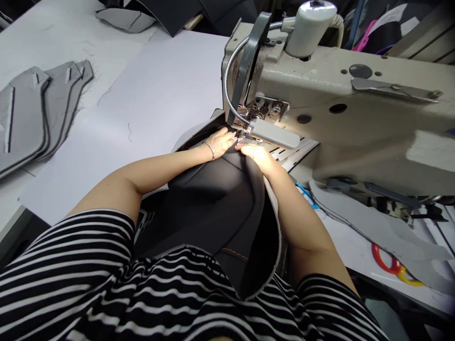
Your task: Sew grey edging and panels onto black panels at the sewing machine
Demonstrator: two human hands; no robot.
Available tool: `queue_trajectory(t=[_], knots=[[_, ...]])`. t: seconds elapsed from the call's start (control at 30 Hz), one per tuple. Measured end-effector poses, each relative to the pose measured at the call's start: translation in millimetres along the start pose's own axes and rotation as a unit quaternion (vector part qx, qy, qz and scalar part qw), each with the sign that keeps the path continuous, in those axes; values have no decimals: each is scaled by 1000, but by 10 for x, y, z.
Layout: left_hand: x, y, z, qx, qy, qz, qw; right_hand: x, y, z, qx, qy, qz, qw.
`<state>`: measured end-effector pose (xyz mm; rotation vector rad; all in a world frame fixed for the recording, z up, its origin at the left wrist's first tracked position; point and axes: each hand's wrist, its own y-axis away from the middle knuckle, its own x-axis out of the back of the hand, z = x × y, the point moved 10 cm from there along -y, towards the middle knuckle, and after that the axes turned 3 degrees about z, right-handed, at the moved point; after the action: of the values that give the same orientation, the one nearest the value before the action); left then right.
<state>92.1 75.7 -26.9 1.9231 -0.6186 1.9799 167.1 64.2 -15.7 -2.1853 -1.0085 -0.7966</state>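
Note:
A black leather-like piece (213,184) with a pale cut edge and a short row of orange stitching drapes from the sewing machine (284,80) down to my lap. My left hand (221,142), with a bangle at the wrist, is closed on the piece just left of the needle area, fingers bent. My right hand (254,154) grips the same piece at its right edge, close to the presser foot (245,137); its fingertips are partly hidden by glare and folds. A small lamp (275,133) on a flexible metal hose lights the spot.
Grey padded pieces (24,118) lie overlapping on the white table (117,99) at the left. Black material (167,12) is at the back. To the right are red-and-yellow-handled scissors (386,260), a blue tool (306,195) and a grey strip (377,232).

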Motion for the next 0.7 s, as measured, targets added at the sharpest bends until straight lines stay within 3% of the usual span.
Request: queue_trajectory(t=[0.27,0.43,0.57,0.63,0.7], knots=[[-23,-88,29,23,-3,-42,999,-9,-9,-43,-16,88,15,996],[-29,-92,14,96,11,-58,994,-64,-27,-24,-22,132,18,991],[-8,-114,91,77,13,-52,996,-82,-57,3,-37,170,35,984],[44,-6,95,48,45,-35,997,-93,-64,-16,-28,174,36,984],[167,267,-4,42,92,12,995,-103,-65,-40,-13,169,35,985]])
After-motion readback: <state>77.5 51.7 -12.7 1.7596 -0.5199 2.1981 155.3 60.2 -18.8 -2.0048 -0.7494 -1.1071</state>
